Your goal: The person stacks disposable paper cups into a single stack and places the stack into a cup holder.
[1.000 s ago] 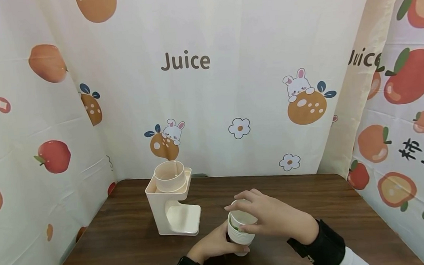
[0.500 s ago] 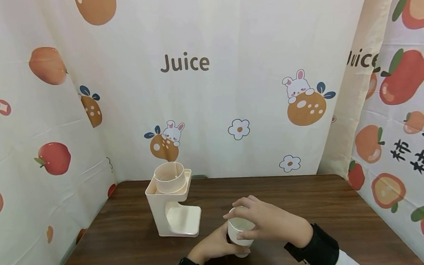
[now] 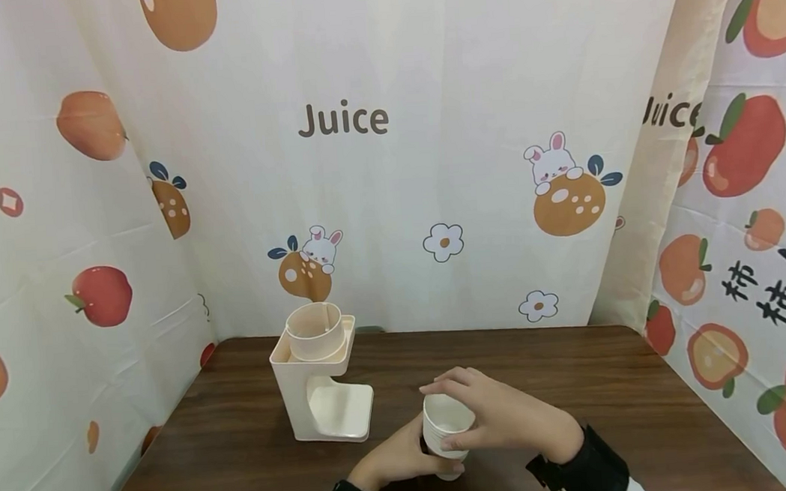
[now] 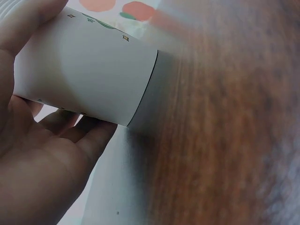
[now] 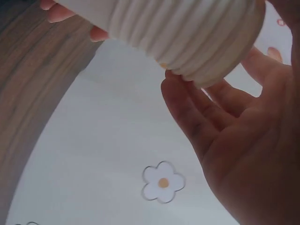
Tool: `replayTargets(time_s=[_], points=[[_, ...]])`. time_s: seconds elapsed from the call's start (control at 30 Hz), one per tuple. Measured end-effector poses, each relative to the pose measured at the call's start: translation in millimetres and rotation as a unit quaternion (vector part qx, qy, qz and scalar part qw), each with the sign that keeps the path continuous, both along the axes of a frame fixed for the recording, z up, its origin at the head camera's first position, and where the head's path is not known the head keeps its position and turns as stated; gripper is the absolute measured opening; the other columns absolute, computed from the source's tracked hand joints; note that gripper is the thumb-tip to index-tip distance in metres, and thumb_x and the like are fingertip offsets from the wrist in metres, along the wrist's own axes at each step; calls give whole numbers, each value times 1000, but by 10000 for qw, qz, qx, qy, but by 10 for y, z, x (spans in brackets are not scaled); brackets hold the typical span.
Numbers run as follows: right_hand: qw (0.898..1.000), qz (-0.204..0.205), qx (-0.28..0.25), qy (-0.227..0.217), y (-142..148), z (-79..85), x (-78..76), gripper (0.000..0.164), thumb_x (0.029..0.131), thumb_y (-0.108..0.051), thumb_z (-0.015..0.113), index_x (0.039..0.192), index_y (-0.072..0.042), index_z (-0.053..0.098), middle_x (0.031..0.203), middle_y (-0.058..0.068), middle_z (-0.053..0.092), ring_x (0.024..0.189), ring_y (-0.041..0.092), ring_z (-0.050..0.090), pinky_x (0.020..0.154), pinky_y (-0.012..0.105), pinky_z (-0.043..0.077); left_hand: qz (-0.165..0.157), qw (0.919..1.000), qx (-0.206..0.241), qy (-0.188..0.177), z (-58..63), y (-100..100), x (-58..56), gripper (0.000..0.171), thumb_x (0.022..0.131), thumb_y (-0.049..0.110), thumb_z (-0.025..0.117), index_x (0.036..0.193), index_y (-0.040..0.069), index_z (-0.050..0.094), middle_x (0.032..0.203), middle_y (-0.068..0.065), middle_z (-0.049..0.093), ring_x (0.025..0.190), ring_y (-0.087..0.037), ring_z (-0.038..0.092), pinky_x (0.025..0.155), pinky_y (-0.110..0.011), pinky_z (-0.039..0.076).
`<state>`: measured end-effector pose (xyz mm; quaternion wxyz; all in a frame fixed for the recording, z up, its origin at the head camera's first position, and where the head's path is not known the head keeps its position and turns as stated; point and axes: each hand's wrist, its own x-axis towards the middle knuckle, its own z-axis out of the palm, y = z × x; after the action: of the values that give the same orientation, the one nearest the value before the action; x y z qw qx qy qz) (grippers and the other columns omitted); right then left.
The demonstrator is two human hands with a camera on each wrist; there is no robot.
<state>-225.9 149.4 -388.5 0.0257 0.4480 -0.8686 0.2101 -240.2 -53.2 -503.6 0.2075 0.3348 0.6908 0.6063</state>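
A stack of white paper cups [image 3: 435,435] stands at the front middle of the table, mouth up. My left hand [image 3: 400,454] grips its lower part, with the thumb on the near side. Seen from the left wrist, the smooth wall of the bottom cup [image 4: 93,70] bears small printed marks. My right hand [image 3: 508,415] holds the top of the stack, fingers over the far rim and thumb at the near side. Several closely nested rims [image 5: 187,37] show as ridges in the right wrist view, with right fingertips touching them.
A cream-white plastic stand [image 3: 295,394] is on the table to the left, with a round open tube [image 3: 315,333] on top and a flat base plate. Fruit-printed curtains [image 3: 376,186] enclose the back and sides of the brown wooden table [image 3: 548,356].
A cup that stood a little raised inside the stack's mouth, with green print showing, has gone down into the stack. My right hand has lowered slightly with it; my left hand keeps its grip.
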Motion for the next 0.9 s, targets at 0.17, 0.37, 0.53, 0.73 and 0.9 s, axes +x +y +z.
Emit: replayTargets(time_s=[0.17, 0.37, 0.53, 0.73, 0.9], points=[[9986, -258, -295, -343, 64, -105, -30, 77, 76, -55, 69, 140, -33, 33, 132, -4, 46, 111, 11, 46, 83, 38, 50, -61, 9999, 52, 152, 20, 5, -1, 71, 80, 22, 73, 136, 28, 31, 129, -1, 49, 112, -18, 49, 93, -37, 42], [9959, -219, -778, -405, 120, -236, -42, 85, 74, -50, 73, 143, -24, 30, 137, -4, 44, 115, 10, 46, 89, 41, 48, -30, 9996, -7, 286, 15, -8, -5, 72, 78, 22, 74, 135, 29, 32, 126, 1, 51, 111, -17, 50, 93, -36, 42], [9932, -206, -1054, -447, 168, -327, -51, 87, 73, -48, 75, 142, -18, 32, 137, -3, 45, 115, 11, 47, 91, 43, 47, 28, 9992, -86, 382, 12, -37, -1, 73, 77, 24, 75, 136, 31, 32, 125, 3, 52, 110, -16, 51, 92, -35, 43], [9913, -120, -1224, -464, 218, -401, -68, 86, 71, -46, 77, 140, -20, 33, 128, -6, 52, 105, 9, 52, 86, 41, 49, 21, 9988, 28, 493, 31, -74, -8, 78, 77, 21, 75, 140, 32, 30, 126, 2, 52, 111, -17, 51, 90, -35, 45], [9899, 14, -1314, -526, 229, -459, -83, 81, 71, -44, 78, 136, -20, 37, 125, -7, 54, 107, 10, 53, 87, 39, 49, -121, 9987, 155, 469, 67, -103, -20, 81, 78, 19, 75, 142, 31, 27, 130, 1, 49, 113, -18, 50, 91, -33, 46]])
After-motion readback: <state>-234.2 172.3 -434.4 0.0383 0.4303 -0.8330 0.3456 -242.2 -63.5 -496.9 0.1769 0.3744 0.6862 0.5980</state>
